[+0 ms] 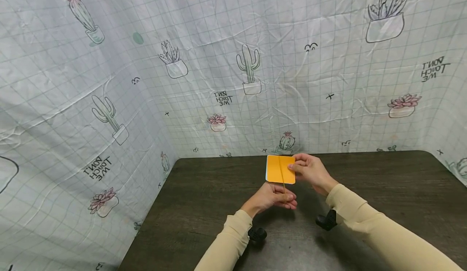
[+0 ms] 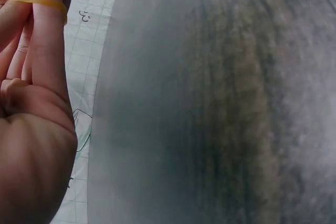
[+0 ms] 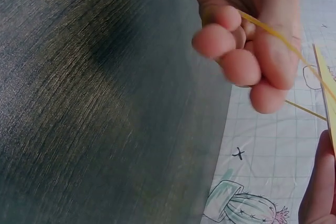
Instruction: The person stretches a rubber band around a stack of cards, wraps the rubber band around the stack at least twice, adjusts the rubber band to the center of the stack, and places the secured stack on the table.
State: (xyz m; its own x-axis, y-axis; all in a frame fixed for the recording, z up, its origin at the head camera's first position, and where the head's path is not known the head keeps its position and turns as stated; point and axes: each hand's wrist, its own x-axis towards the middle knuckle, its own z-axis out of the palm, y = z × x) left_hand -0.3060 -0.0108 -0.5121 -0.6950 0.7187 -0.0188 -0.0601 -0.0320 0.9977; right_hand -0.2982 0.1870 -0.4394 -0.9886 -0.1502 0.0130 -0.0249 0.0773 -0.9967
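Observation:
My right hand (image 1: 311, 171) grips a square orange card (image 1: 273, 169) by its right side, thumb on the front face. A pale blue-white edge shows along the card's left side, so there may be more than one sheet. A thin yellow rubber band (image 1: 284, 188) crosses the card's front and runs stretched below it to my left hand (image 1: 271, 198). That hand holds the band's lower end with curled fingers and thumb. In the left wrist view the rubber band (image 2: 47, 2) passes across the fingers. The right wrist view shows two strands reaching the card. The card's back is hidden.
Both hands are above a dark wood-grain table (image 1: 204, 190). A white grid-patterned curtain (image 1: 292, 113) with printed cacti hangs behind and to the left. Black devices (image 1: 257, 234) are strapped under both wrists, at the ends of the beige sleeves (image 1: 228, 242).

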